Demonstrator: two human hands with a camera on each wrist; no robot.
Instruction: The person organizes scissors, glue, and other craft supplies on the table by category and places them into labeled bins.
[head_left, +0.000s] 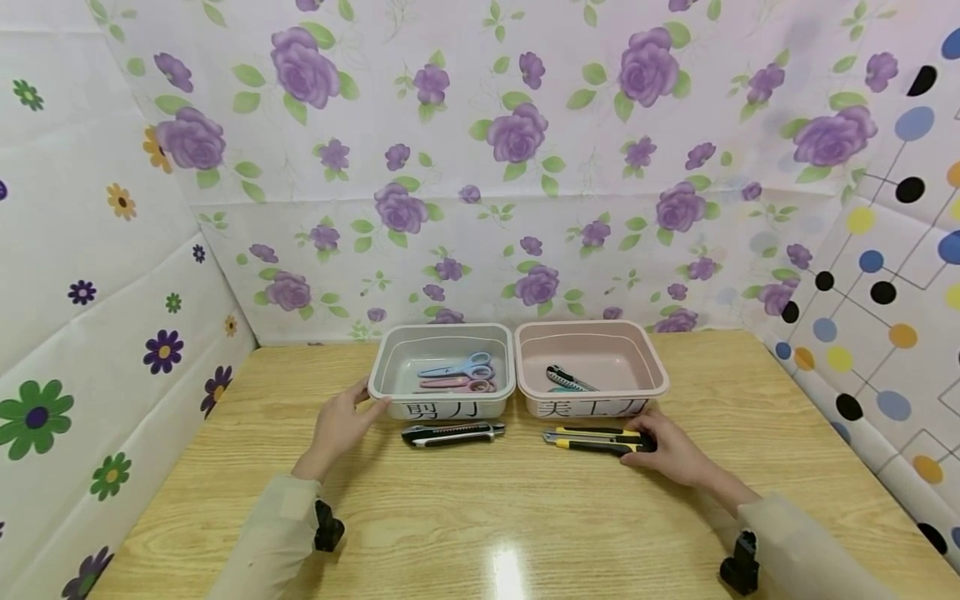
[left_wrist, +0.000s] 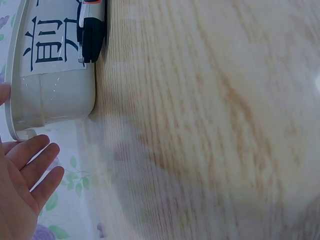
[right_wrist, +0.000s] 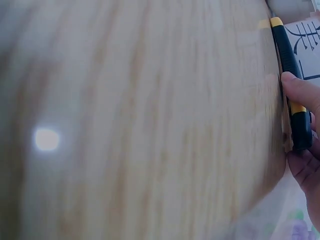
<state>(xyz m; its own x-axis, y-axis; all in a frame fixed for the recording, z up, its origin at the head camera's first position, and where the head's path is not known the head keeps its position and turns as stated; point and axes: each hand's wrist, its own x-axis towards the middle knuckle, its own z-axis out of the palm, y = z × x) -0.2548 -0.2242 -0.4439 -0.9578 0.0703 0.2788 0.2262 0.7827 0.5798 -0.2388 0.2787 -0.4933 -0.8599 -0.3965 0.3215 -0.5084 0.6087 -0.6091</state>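
Observation:
My left hand (head_left: pixel 342 425) is at the front left corner of a pale grey bin (head_left: pixel 438 337), thumb by the rim and the other fingers fairly straight along its side. In that bin lie blue scissors (head_left: pixel 468 367) and pink scissors (head_left: pixel 457 384). My right hand (head_left: pixel 670 448) grips the right end of a yellow-and-black utility knife (head_left: pixel 588 440) between thumb and fingers, close in front of a pink bin (head_left: pixel 525 367). A black-and-white utility knife (head_left: pixel 452 434) lies before the grey bin. Inside the pink bin is another utility knife (head_left: pixel 567 378), partly hidden by the front wall.
Both bins stand side by side at the back of the wooden table (head_left: pixel 420 517), with Chinese labels on their fronts. A flowered cloth (head_left: pixel 465 250) hangs right behind them. Patterned cloths also border the table's left and right sides.

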